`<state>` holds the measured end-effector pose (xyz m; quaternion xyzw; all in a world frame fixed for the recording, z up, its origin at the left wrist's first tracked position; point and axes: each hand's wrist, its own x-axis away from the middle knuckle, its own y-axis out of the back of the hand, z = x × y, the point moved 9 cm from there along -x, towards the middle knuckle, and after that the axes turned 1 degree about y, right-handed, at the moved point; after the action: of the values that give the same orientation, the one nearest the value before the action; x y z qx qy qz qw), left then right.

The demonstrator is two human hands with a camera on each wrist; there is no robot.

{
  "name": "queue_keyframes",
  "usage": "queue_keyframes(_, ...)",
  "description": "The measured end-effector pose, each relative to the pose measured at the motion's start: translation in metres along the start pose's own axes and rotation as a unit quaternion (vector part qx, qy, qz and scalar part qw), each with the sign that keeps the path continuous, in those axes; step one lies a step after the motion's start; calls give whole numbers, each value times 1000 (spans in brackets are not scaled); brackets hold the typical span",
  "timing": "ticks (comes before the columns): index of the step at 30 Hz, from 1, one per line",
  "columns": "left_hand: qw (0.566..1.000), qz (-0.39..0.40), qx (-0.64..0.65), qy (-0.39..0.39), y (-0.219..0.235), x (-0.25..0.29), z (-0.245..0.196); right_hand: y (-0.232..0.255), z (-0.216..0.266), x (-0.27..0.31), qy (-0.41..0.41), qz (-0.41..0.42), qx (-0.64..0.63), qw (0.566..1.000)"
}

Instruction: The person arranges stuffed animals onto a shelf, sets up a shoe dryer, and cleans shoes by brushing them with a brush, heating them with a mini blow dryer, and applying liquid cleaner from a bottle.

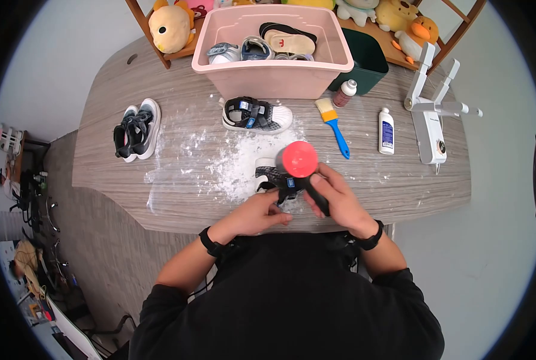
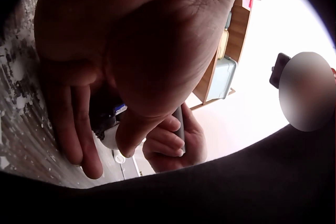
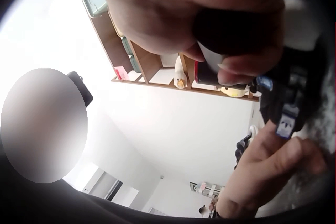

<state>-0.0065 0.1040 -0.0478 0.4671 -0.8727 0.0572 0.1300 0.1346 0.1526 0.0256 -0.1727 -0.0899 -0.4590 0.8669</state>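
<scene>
In the head view a dark child's shoe with a white sole and blue label sits near the table's front edge, partly covered. My left hand holds its near end; in the left wrist view my thumb lies by the white sole. My right hand grips the black handle of a tool with a round red head, held over the shoe. The tool's exact kind I cannot tell. Its matching shoe, white-toed, lies farther back amid scattered white powder.
A pink bin of shoes stands at the back beside a dark green bin. A pair of dark sneakers is at left. Rightward lie a blue-handled brush, a brown bottle, a white bottle and a white device.
</scene>
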Motion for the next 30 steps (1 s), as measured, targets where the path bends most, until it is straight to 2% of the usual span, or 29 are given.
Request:
queue_keyframes(4, 1000, 2, -19, -4, 1, -1, 0, 39, -4, 21, -15, -73, 5, 997)
queue_keyframes(8, 999, 7, -49, 1, 3, -4, 3, 58, -5, 34, -6, -90, -8, 996)
queue_keyframes(14, 999, 1, -38, 6, 4, -5, 3, 30, 8, 17, -16, -73, 20, 997)
queue_keyframes(16, 999, 3, -45, 1, 5, -5, 1, 14, 6, 1, -3, -16, 25, 1000)
queue_keyframes(18, 999, 4, -52, -3, 5, -5, 3, 1, 8, -10, -7, -10, 27, 1000)
queue_keyframes(21, 999, 9, 22, -36, 6, -7, 8, -12, 6, -20, -14, 29, 46, 998)
queue_keyframes(28, 1000, 12, 19, -10, 5, -7, 4, 15, 4, 3, -15, -1, 31, 999)
queue_keyframes(30, 1000, 14, 9, -6, 5, -6, 4, 33, 5, 19, -15, -55, 23, 998)
